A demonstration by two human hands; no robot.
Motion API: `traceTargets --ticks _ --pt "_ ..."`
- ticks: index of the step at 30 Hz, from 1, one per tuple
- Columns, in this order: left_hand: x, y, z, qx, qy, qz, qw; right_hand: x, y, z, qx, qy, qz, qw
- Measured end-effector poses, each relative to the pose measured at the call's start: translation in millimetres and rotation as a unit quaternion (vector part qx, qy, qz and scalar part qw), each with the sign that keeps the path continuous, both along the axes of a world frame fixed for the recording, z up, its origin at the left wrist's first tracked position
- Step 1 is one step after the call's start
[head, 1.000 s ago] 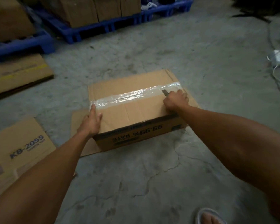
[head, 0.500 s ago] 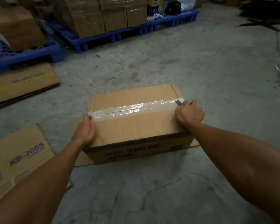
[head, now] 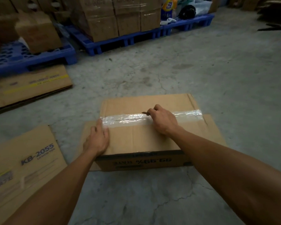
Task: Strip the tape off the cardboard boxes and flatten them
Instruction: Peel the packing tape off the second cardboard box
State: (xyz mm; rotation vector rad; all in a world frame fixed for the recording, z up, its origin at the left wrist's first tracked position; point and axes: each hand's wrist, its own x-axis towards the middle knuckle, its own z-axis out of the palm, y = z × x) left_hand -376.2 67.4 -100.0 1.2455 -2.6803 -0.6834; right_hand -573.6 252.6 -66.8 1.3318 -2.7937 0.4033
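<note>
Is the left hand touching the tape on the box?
Touching. The head view shows the left hand flat on the box, its fingertips lying over the near end of the tape.

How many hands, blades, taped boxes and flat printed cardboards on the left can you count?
Hands: 2, left hand and right hand
Blade: 1
Taped box: 1
Flat cardboards: 2, KB-2055 cardboard and yellow-striped cardboard
Total: 6

My left hand [head: 96,139] lies flat, fingers straight, at the box's left edge; my right hand [head: 164,120] curls round a small blade mid-top.
</note>
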Motion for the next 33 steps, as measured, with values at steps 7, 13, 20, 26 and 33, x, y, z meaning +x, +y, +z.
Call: traceTargets --ticks 7,13,20,26,33 --pt "2.3 -5.8 -6.1 0.004 -0.008 0.003 1.0 25.1 -85.2 0.0 -0.003 0.05 0.107 0.993" --pt "3.7 -5.8 -11.5 -0.003 0.035 0.01 0.999 41.2 -130.1 1.3 -0.001 0.093 0.152 0.984" --pt "5.6 -21.7 -20.4 0.115 0.127 0.048 0.984 53.5 -151.2 8.9 0.01 0.119 0.183 0.976" --pt "3.9 -25.1 -22.4 0.133 0.163 0.05 0.976 57.5 -156.2 11.4 0.017 0.144 0.193 0.97" --pt "4.1 -23.8 -21.7 0.128 0.184 0.041 0.974 63.6 -157.6 6.9 0.015 0.166 0.207 0.964"
